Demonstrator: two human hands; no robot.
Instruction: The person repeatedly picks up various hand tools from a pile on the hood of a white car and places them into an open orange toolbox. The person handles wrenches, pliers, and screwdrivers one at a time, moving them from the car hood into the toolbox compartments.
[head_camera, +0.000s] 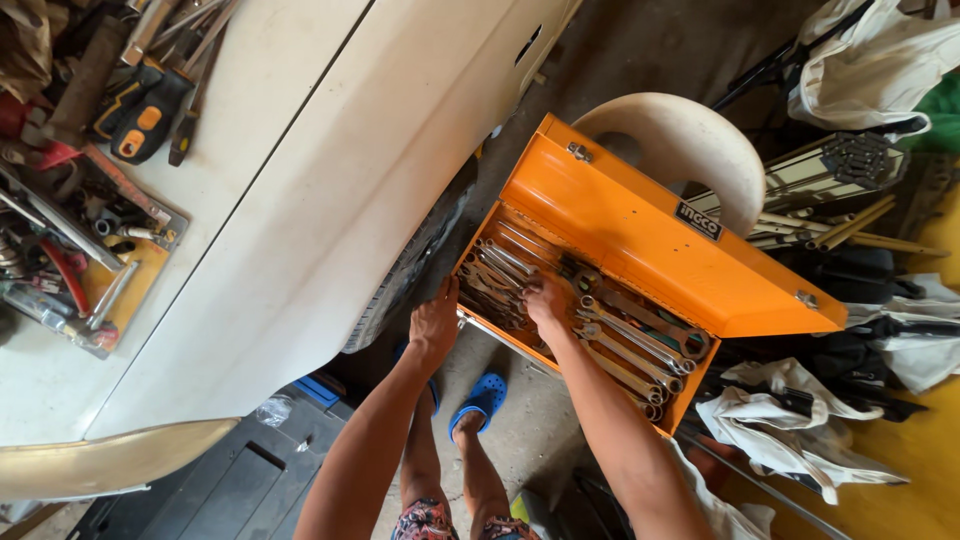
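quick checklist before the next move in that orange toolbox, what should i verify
1. Toolbox lid fully open and clear of the hands: ok.
2. Orange toolbox steadily supported: cannot tell, its underside is hidden.
3. Left hand on the box's near edge: ok, fingers rest on the rim.
4. Right hand has a grip on one wrench: cannot tell, the fingers are down among the wrenches and hide what they touch.
5. Wrenches lie in a row and can be told apart: ok.
6. Footing by the blue sandal: ok, bare concrete around it.
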